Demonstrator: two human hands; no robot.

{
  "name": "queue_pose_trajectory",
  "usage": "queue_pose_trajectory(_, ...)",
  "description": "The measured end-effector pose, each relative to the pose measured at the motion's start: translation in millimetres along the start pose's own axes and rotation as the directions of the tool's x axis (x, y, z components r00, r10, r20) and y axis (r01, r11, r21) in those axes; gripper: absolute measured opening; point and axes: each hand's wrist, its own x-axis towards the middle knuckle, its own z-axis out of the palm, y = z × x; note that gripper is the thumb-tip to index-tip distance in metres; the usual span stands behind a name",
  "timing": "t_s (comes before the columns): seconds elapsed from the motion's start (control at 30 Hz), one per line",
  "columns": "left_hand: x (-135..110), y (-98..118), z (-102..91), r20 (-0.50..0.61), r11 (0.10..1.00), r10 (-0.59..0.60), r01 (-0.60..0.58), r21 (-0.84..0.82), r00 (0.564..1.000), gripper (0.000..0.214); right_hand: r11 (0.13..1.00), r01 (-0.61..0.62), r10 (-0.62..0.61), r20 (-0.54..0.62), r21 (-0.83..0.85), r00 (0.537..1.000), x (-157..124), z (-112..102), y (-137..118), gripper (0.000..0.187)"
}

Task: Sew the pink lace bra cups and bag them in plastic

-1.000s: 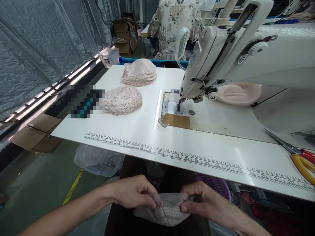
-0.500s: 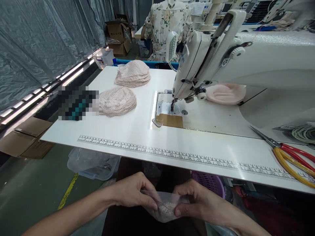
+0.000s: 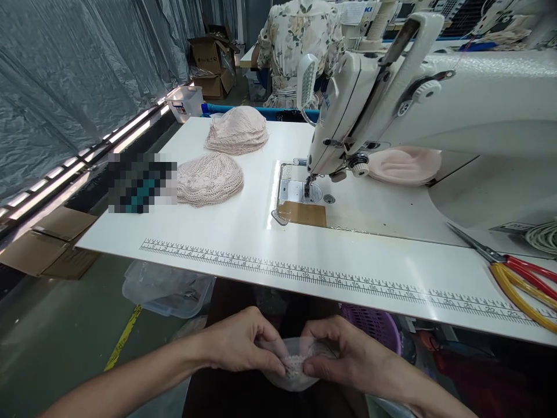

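Below the front edge of the white sewing table (image 3: 261, 232), my left hand (image 3: 237, 342) and my right hand (image 3: 348, 354) both pinch a small pale lace piece (image 3: 293, 371) over my lap. Fingertips of the two hands nearly meet on it. The piece is bunched, partly hidden by my fingers. On the table stands a white sewing machine (image 3: 391, 98), its needle (image 3: 307, 187) over the metal plate. Two stacks of pink lace cups (image 3: 209, 179) (image 3: 237, 130) lie at the left.
Pink foam cups (image 3: 402, 165) sit behind the machine head. Red and yellow scissors (image 3: 509, 270) lie at the right edge. A clear plastic bin (image 3: 167, 287) and a purple basket (image 3: 374, 322) are under the table. A person in a floral dress (image 3: 298, 46) stands beyond.
My hands have drawn closer together, and the lace piece is gathered smaller between them. The view shifted slightly.
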Motion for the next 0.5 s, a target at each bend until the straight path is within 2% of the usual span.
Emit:
queue_pose_trajectory(0.3,-4.5,-7.6,-6.2,0.008,0.998,-0.033,0.034,-0.058,0.999,0.021,1.000,-0.003,0.003,-0.027,0.021,1.000,1.7,-2.0,4.4,0.011)
queue_pose_trajectory(0.4,-5.8,-7.4,-3.9,0.014,1.000,0.012,-0.012,-0.012,1.000,0.031,1.000,-0.003,0.003,-0.034,0.022,0.999,1.2,-1.8,3.4,0.010)
queue_pose_trajectory(0.5,-5.3,-7.0,-1.4,-0.024,0.997,0.037,-0.035,0.072,0.999,0.028,0.999,-0.003,0.004,-0.030,0.040,1.000,0.0,-2.0,2.8,0.010)
